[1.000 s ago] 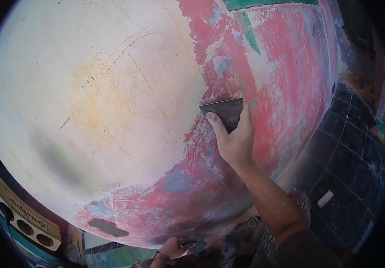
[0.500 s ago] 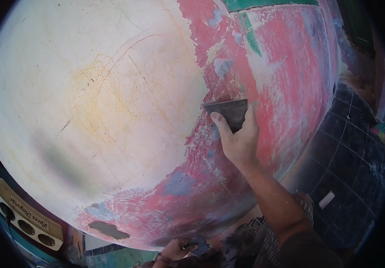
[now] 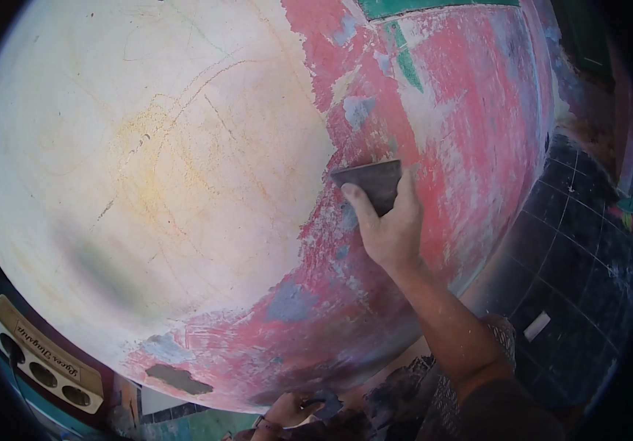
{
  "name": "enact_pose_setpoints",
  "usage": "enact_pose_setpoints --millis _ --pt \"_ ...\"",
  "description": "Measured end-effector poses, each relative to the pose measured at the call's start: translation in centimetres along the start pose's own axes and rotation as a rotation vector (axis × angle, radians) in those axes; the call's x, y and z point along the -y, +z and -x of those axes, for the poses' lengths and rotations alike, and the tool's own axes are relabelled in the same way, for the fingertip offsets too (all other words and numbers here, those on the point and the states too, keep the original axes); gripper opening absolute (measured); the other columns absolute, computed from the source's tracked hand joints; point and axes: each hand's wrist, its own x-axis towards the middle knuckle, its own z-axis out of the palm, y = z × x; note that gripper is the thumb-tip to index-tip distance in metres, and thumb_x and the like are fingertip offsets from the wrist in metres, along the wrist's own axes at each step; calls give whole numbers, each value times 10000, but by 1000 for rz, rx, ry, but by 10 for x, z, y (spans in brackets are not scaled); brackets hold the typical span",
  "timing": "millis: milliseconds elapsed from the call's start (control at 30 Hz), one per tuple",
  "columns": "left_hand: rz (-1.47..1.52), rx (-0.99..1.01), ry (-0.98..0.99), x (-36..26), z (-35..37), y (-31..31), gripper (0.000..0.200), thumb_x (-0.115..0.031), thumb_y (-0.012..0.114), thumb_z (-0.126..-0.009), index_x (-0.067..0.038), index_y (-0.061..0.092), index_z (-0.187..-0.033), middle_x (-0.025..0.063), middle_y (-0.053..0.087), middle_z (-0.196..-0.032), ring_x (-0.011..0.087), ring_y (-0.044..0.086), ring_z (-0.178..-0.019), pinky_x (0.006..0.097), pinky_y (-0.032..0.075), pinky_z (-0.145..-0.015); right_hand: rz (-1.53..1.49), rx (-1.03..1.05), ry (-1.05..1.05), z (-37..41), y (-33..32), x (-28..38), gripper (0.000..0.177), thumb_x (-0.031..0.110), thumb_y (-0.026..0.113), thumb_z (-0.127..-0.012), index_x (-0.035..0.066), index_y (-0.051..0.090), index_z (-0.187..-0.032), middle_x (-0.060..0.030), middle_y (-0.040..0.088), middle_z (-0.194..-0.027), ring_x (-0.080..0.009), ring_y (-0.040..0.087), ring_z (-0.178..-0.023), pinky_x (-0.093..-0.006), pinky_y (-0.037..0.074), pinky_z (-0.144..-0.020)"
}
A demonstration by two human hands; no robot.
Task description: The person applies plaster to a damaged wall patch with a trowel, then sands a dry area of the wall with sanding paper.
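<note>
A flat dark scraper rests with its straight edge against the wall, where cream paint meets a patchy pink and grey-blue area. My right hand grips it, thumb on its face. Low in the view, near the wall's bottom edge, my left hand is closed on a small dark tool, whose shape is partly hidden. Ragged paint edges run down beside the scraper, and a grey bare patch shows at the lower left of the wall.
A power strip with several sockets and a plugged-in cord is at the lower left. Dark floor tiles lie at the right, with a small white piece on them. A green painted band crosses the top.
The wall has shifted slightly left in the view. My right hand and the scraper appear a little further left and up, while my left hand looks nearly unchanged.
</note>
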Motion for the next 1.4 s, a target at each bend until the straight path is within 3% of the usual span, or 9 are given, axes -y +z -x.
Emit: enact_pose_setpoints --millis 100,500,600,700,800,1000,1100,1233,1400 --pt "28 -23 -13 -13 3 -2 343 -327 761 -951 -75 773 -1183 194 780 -983 365 766 -895 430 582 -810 -40 66 62 13 3 6 337 132 809 -952 -45 590 -1138 -126 750 -974 -158 721 -870 -303 582 -718" --pt "-35 -27 27 -2 0 0 344 -340 757 -951 -81 771 -1177 188 781 -993 372 764 -923 444 580 -816 101 65 40 7 -1 -4 356 141 801 -960 -49 578 -1164 -129 746 -996 -172 730 -881 -315 586 -746" --pt "15 -28 56 -7 2 0 341 -340 759 -951 -77 771 -1168 197 778 -990 374 762 -917 440 581 -810 -40 28 6 16 10 3 438 265 833 -939 -35 551 -1088 -175 715 -916 -282 741 -794 -389 575 -651" --pt "22 -22 6 2 2 1 338 -337 760 -951 -79 771 -1169 198 775 -973 375 762 -900 435 581 -793 45 88 -45 19 9 2 456 274 844 -930 -42 562 -1096 -169 717 -914 -271 742 -795 -386 571 -647" --pt "-19 -41 24 0 3 1 331 -335 762 -953 -83 774 -1167 180 780 -946 362 765 -877 425 582 -780 -131 -14 110 -1 6 6 471 282 850 -924 -44 562 -1104 -164 715 -925 -270 737 -798 -390 558 -648" --pt "-3 -32 37 4 4 0 327 -327 756 -962 -87 775 -1183 185 781 -978 349 767 -881 415 583 -792 -8 74 44 11 8 -2 512 289 854 -920 -41 547 -1163 -159 693 -960 -248 711 -802 -378 557 -666" --pt "83 -87 140 8 1 6 336 -329 750 -967 -90 772 -1202 186 780 -1011 351 766 -896 409 584 -806 -116 -55 95 -5 6 6 485 265 848 -926 -31 540 -1155 -160 697 -964 -244 716 -816 -371 569 -679" --pt "98 -37 39 8 2 5 348 -334 749 -967 -100 767 -1225 185 781 -1032 359 766 -915 414 587 -820 122 0 -72 11 10 1 397 154 813 -953 -51 550 -1167 -127 728 -985 -166 722 -865 -314 587 -742" --pt "78 -43 95 11 -2 4 345 -328 746 -968 -108 764 -1233 200 777 -1033 377 761 -932 435 586 -830 -19 0 56 3 7 9 376 158 824 -946 -41 557 -1122 -131 734 -979 -175 732 -853 -320 593 -727"
